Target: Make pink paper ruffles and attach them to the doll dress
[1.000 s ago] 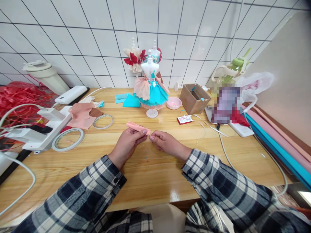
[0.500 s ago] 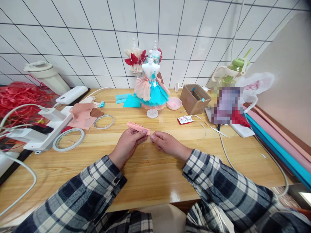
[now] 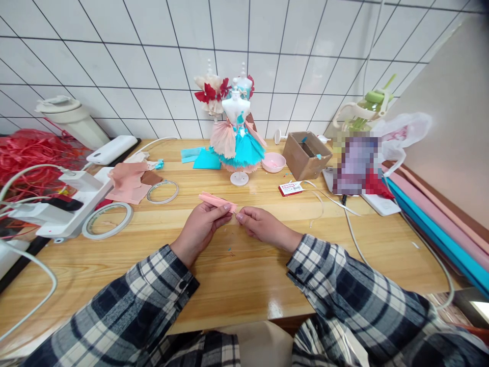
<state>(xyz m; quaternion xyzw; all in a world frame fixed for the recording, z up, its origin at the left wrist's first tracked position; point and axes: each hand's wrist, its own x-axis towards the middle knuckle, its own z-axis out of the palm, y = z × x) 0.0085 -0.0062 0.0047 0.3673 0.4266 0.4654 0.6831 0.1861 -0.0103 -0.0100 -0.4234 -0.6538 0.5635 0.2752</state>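
A narrow folded strip of peach crepe paper lies across the fingers of my left hand, pinched under the thumb near its right end. My right hand is closed, thumb against forefinger, at that same end; whatever it pinches is too small to make out. Both hands are just above the wooden table. Behind them stands a small white dress form wearing a turquoise and peach paper skirt. Two more dressed forms, with red bows, are partly hidden behind it.
On the left are tape rolls, peach paper scraps, a power strip and red shredded strands. Toward the back right are a pink bowl, a cardboard box and a pixelated device. Cables cross both sides.
The view has shifted very slightly. Both hands and the peach strip keep practically the same pose, with no visible change in grip.
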